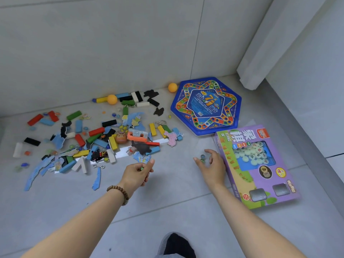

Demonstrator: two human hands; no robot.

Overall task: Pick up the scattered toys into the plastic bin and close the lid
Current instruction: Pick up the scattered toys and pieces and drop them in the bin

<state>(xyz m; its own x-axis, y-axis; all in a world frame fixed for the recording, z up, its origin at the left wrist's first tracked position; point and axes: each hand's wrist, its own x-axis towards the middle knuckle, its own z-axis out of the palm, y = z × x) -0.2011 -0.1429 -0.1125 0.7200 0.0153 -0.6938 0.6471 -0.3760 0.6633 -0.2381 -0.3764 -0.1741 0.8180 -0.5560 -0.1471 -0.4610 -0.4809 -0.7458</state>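
Scattered toys (96, 138) cover the grey floor on the left: coloured wooden blocks, blue puzzle pieces, glass marbles, metal ring puzzles and two orange balls (112, 99). My left hand (136, 174) hovers near the pile's right edge, fingers curled around a small green marble. My right hand (212, 164) reaches over the floor beside the purple box, fingers closing around two marbles (202, 157). No plastic bin is in view.
A blue hexagonal game board (205, 106) lies at the back right by the wall. A purple chess box (258, 164) lies right of my right hand. White walls and a cabinet edge (256, 53) bound the corner. My foot (176, 244) is at the bottom.
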